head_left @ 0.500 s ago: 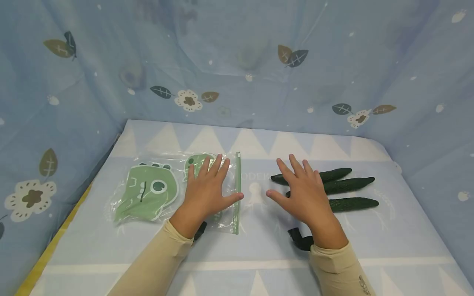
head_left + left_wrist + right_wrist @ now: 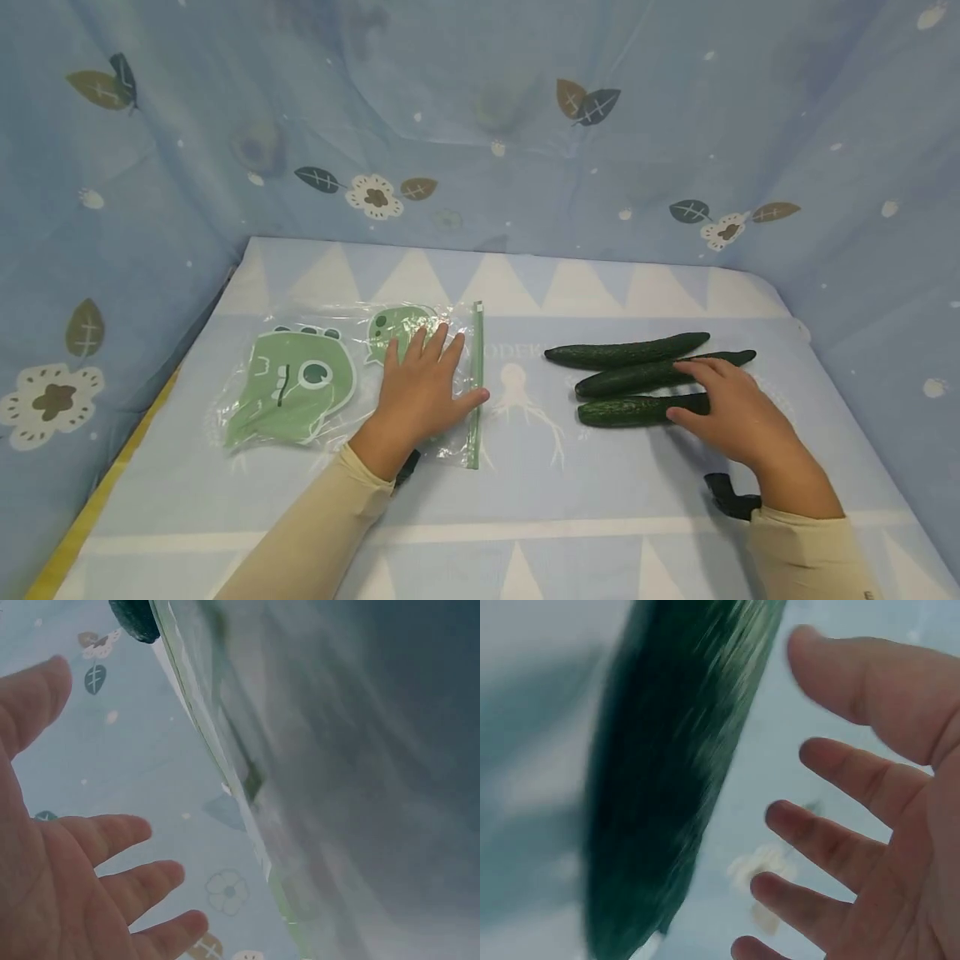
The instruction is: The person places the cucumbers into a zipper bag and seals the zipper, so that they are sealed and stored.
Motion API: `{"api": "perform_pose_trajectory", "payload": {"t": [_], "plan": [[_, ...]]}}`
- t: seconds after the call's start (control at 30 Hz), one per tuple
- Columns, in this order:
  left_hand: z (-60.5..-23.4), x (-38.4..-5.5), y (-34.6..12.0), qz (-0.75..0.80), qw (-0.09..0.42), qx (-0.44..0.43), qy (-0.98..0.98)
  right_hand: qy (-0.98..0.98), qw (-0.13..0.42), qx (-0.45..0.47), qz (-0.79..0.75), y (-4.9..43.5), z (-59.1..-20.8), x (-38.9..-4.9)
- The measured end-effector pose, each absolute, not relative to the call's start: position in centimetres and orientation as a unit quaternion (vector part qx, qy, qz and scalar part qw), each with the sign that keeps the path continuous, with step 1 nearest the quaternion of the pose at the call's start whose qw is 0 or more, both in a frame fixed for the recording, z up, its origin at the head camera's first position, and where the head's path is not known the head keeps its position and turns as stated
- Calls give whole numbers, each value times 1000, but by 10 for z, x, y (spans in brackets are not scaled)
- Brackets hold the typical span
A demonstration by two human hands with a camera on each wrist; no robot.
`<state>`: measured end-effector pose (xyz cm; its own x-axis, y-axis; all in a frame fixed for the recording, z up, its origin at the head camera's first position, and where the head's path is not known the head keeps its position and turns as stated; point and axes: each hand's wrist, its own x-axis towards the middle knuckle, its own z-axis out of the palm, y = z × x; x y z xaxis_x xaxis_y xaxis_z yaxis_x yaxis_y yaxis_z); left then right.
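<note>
A clear zip bag (image 2: 292,387) printed with green dinosaurs lies flat on the left, its green zip strip (image 2: 476,383) facing right. Over the bag's right part, my left hand (image 2: 420,392) is spread, fingers straight and holding nothing; the left wrist view shows the hand (image 2: 60,885) apart from the plastic. Three dark green cucumbers lie side by side on the right: a back one (image 2: 626,353), a middle one (image 2: 626,380) and a front one (image 2: 630,411). My right hand (image 2: 742,417) is above their right ends, with loosely spread fingers. In the right wrist view a gap separates these fingers from a cucumber (image 2: 667,765).
A pale blue and white patterned cloth (image 2: 525,492) covers the table. Blue printed curtains (image 2: 480,167) enclose it at the back and sides. A yellow edge (image 2: 120,483) runs along the left side. Black wrist mounts (image 2: 731,497) show below the hands.
My right hand has moved right, from the cucumbers' left ends to their right ends, its fingers now less stretched. My left hand has stayed over the bag.
</note>
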<state>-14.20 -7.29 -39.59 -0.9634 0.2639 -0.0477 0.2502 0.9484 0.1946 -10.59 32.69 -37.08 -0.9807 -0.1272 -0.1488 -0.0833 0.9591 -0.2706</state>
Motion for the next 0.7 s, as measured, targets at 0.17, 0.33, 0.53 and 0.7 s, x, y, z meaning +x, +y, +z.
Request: {"api": "perform_pose_trajectory", "payload": {"t": [0.17,0.33,0.53,0.7], "plan": [[-399,-142,-69,85,49,131,986,987,113,-28,-108,358,-381,-112],[-404,-141,-67,67,48,150,985,985,134,-41,-97,370,-388,-121],[-404,-136,-63,37,49,171,983,983,152,-49,-94,384,-395,-126],[-405,-134,-60,25,63,162,984,981,158,-63,-94,393,-401,-122]]}}
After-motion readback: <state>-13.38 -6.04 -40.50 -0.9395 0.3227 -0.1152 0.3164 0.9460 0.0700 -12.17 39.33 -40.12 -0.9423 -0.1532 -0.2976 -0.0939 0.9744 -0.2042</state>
